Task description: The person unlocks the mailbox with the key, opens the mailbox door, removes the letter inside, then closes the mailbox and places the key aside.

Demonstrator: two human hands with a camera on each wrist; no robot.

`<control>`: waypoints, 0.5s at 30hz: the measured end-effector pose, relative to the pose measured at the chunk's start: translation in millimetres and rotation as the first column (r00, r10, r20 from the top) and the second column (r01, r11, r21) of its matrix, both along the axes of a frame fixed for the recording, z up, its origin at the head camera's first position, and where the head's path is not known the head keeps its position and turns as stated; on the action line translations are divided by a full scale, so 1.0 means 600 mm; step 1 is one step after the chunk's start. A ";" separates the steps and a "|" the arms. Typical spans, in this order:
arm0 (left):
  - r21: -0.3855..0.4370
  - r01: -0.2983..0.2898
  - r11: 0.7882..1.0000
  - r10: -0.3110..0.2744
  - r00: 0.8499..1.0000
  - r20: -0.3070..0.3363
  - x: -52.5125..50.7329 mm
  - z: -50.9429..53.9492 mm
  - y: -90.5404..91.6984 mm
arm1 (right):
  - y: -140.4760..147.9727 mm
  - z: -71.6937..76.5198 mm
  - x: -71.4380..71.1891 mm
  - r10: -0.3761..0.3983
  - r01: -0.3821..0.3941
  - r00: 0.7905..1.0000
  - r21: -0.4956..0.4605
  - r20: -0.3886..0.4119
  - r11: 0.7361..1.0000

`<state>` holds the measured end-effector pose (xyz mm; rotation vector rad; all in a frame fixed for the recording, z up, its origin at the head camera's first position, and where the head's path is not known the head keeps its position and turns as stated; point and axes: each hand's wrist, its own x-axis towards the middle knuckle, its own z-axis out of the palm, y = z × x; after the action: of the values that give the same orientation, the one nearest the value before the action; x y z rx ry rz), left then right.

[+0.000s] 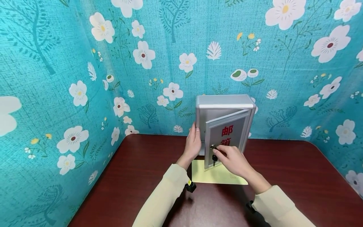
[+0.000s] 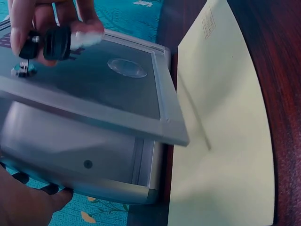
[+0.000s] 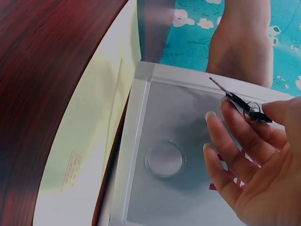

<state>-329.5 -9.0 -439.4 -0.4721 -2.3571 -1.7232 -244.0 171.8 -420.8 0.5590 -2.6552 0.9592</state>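
Observation:
A silver-grey metal mailbox [image 1: 224, 100] with red characters stands upright at the back of the table, its door [image 1: 235, 132] swung partly outward. My right hand [image 1: 233, 159] pinches a black-headed key [image 2: 30, 44] at the lock [image 2: 23, 69] on the door's free edge. A second black-headed key [image 1: 214, 158] hangs from the same ring and shows its bare blade in the right wrist view. My left hand [image 1: 193, 142] rests along the mailbox's left side with its fingers pointing up. Some of its fingers are hidden behind the box in the left wrist view.
A pale yellow envelope [image 1: 204, 176] lies flat on the dark red wooden table [image 1: 153, 176], in front of the mailbox and below the door. A round clear disc [image 3: 165, 159] sits on the door's face. Floral blue cloth [image 1: 170, 63] hangs behind and at both sides.

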 end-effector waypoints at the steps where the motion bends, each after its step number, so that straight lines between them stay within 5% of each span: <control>1: -0.001 -0.003 1.000 0.003 1.000 0.001 0.000 0.000 0.000 | -0.002 -0.001 -0.002 -0.004 0.004 1.000 -0.003 0.002 1.000; 15: 0.009 -0.011 1.000 0.012 1.000 -0.027 0.000 0.001 0.002 | -0.030 0.000 -0.023 -0.053 0.054 0.998 -0.040 0.026 0.998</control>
<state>-329.5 -7.9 -438.7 -0.4764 -2.3281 -1.7106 -258.0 153.8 -420.6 0.4675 -2.6515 1.0087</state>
